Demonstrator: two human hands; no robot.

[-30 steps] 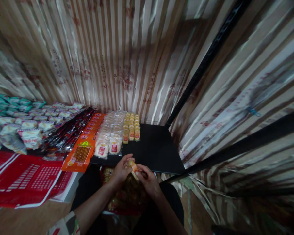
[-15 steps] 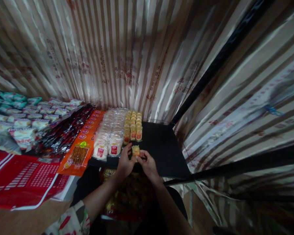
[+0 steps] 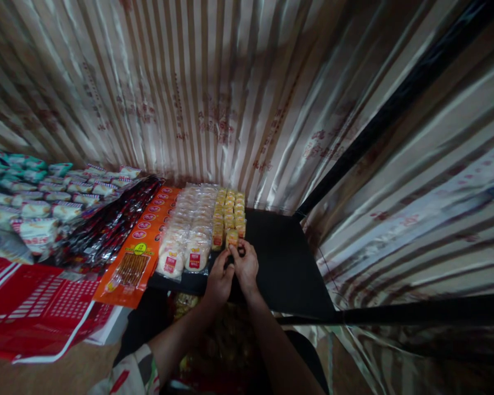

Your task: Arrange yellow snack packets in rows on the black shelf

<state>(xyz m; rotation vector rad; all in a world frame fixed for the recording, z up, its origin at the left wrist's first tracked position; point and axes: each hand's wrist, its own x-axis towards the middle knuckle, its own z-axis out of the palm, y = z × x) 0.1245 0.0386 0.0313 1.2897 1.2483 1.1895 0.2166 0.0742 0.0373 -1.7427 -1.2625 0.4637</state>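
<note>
Both hands meet at the front of the middle row of small yellow wrapped snack packets (image 3: 229, 211). Between my fingertips is one yellow snack packet (image 3: 231, 237), upright at the end of that row. My right hand (image 3: 246, 264) pinches its lower right edge. My left hand (image 3: 220, 278) has its fingers curled at the packet's lower left edge, and its thumb is near the right fingers. Left of the yellow rows, two rows of round white crackers in clear wrappers (image 3: 196, 258) lie on the black shelf (image 3: 282, 263).
Further left are an orange snack bag (image 3: 125, 277), dark red-black packets (image 3: 107, 225), white packets (image 3: 37, 233) and green packets (image 3: 20, 164). A red printed sheet (image 3: 37, 312) hangs in front. Below my arms sits a bag of yellow packets (image 3: 185, 307). Black poles (image 3: 366, 134) frame a striped curtain (image 3: 214, 82).
My hands have moved the yellow packet forward from in front of the rows to the end of the middle row. The camera view has shifted slightly.
</note>
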